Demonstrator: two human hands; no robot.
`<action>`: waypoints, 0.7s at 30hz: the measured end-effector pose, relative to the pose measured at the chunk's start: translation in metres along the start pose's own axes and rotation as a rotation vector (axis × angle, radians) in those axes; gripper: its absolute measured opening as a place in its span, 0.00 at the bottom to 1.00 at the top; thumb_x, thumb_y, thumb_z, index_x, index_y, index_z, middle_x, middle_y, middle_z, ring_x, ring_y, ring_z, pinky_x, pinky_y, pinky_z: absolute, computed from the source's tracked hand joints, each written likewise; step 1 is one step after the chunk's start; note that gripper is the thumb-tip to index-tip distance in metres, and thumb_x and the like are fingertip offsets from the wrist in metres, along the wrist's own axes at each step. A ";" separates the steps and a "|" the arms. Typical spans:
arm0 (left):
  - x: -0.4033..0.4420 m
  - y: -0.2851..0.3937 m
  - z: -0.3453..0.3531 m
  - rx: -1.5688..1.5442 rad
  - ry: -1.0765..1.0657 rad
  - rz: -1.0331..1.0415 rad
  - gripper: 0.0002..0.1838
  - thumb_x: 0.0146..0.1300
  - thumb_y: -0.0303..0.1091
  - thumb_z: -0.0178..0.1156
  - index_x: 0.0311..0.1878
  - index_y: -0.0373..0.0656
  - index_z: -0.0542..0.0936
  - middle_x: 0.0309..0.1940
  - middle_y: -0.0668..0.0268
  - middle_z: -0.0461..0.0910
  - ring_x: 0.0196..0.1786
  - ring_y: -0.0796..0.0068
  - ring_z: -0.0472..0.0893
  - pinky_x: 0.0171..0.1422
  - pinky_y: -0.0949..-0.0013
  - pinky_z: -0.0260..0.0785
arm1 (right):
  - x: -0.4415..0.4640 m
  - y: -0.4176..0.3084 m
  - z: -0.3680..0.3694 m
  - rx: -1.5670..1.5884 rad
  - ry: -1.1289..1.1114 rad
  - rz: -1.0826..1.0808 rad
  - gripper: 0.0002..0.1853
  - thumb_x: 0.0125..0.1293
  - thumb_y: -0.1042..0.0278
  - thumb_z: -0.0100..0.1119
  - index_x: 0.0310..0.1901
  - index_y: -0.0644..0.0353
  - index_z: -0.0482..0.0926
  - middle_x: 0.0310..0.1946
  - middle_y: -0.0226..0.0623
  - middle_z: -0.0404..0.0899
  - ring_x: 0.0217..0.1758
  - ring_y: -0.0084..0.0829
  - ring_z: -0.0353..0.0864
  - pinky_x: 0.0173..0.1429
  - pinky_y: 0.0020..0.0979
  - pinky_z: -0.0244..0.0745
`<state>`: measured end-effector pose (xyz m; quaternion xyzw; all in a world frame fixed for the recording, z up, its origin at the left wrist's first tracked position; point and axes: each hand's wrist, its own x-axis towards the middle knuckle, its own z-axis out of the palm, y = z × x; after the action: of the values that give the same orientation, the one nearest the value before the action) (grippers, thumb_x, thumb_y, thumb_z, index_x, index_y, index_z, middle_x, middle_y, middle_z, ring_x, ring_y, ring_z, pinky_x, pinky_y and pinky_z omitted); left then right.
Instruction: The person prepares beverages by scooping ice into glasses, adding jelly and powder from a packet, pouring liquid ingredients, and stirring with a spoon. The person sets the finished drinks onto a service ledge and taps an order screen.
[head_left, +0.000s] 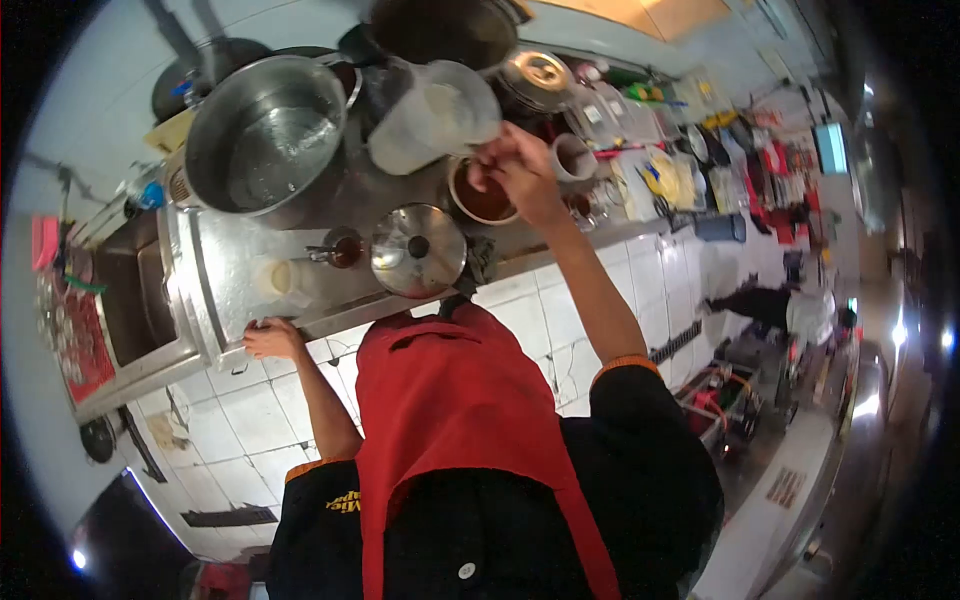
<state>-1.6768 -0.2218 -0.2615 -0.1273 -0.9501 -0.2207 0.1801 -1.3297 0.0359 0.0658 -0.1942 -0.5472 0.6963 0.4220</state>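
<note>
My right hand (515,172) is over a white-rimmed container of reddish-brown contents (482,200), its fingers curled together and slightly smeared. What they hold, if anything, I cannot make out. Just beside these fingers is a large translucent plastic pitcher (425,120). My left hand (271,339) rests on the front edge of the steel counter (225,255), fingers apart and holding nothing. Near it on the counter stands a pale translucent container (280,280). Between my hands lie a round metal lid with a black knob (418,250) and a small cup of dark liquid (346,250).
A big metal pot (265,135) stands at the back left, beside the sink (140,300). Behind the pitcher is a dark pot (445,30). A white cup (573,158) and crowded supplies line the right. Farther right, another person (790,312) stands on the tiled floor.
</note>
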 end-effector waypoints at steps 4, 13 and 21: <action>-0.001 0.000 -0.001 -0.011 -0.016 0.041 0.13 0.54 0.35 0.58 0.44 0.46 0.75 0.41 0.57 0.71 0.48 0.53 0.70 0.50 0.49 0.59 | -0.103 -0.033 -0.089 -0.452 0.304 0.014 0.13 0.78 0.62 0.48 0.43 0.65 0.72 0.29 0.30 0.71 0.27 0.21 0.70 0.32 0.23 0.69; -0.002 -0.004 -0.001 -0.005 -0.022 0.092 0.13 0.57 0.36 0.56 0.45 0.45 0.76 0.41 0.56 0.70 0.47 0.53 0.69 0.49 0.49 0.57 | -0.245 -0.059 -0.240 -0.882 0.829 0.157 0.21 0.78 0.50 0.45 0.38 0.62 0.72 0.27 0.27 0.69 0.26 0.18 0.67 0.29 0.24 0.72; -0.001 -0.011 0.005 -0.007 -0.006 0.087 0.12 0.58 0.37 0.56 0.44 0.45 0.76 0.42 0.56 0.72 0.49 0.52 0.70 0.52 0.48 0.59 | -0.261 -0.069 -0.350 -1.241 0.764 0.387 0.08 0.69 0.73 0.48 0.32 0.63 0.74 0.28 0.33 0.73 0.27 0.26 0.76 0.27 0.31 0.82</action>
<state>-1.6808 -0.2289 -0.2698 -0.1699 -0.9434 -0.2157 0.1861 -0.8995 0.0391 -0.0345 -0.7168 -0.6109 0.2061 0.2656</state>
